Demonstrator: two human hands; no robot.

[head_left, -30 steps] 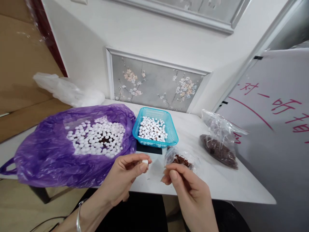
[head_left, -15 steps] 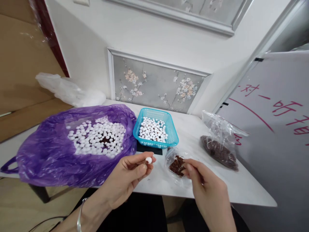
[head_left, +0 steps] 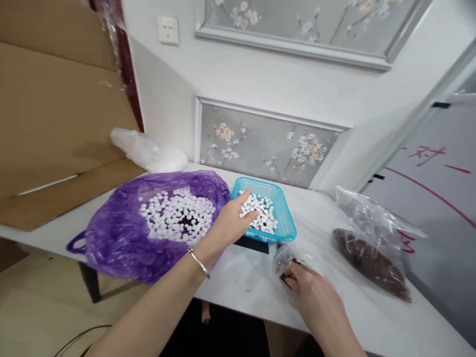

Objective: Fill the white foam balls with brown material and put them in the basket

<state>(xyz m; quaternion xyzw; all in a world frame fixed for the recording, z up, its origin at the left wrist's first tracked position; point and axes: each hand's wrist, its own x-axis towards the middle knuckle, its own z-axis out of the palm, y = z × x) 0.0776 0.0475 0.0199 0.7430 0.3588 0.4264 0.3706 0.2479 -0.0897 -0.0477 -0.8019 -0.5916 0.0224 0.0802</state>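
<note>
My left hand (head_left: 235, 218) reaches over the near left rim of a blue plastic basket (head_left: 288, 218). Its thumb and index finger are apart above many small white balls (head_left: 265, 212), and no ball shows between them. My right hand (head_left: 312, 287) dips into a small clear plastic bag (head_left: 280, 263) with dark brown crumbly bits in it. Its fingers are drawn together there, and the tips are partly hidden, so what they grip cannot be made out. Left of the basket, an open purple plastic bag (head_left: 122, 238) holds more white balls (head_left: 174, 218), with a dark patch among them.
A clear bag of brown material (head_left: 372, 258) lies at the right of the white table (head_left: 238, 292), beside a whiteboard (head_left: 446, 208) with red writing. A dark flat object (head_left: 256, 244) sits under the basket. White plastic (head_left: 148, 151) and cardboard (head_left: 63, 114) stand at the left.
My left hand has gone from in front of the basket, where it pinched a white ball, to over the basket, fingers now apart. My right hand has moved deeper into the small bag. The view has shifted.
</note>
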